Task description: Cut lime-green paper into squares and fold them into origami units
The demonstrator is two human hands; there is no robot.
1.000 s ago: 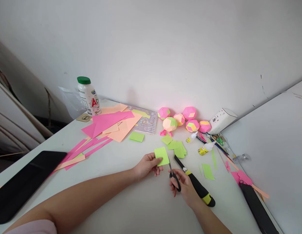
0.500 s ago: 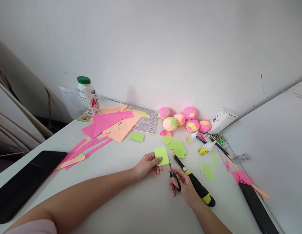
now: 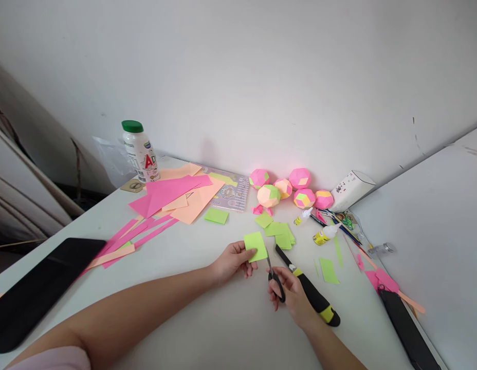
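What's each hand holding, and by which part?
The left hand holds a green paper square by its lower left part; the right hand holds scissors by the black handles.

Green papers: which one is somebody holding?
The green square in the left hand, right by the scissors. The other green papers aren't in any hand.

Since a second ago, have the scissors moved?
No visible shift: the scissors sit in the same spot left of the black-and-yellow utility knife lying on the table.
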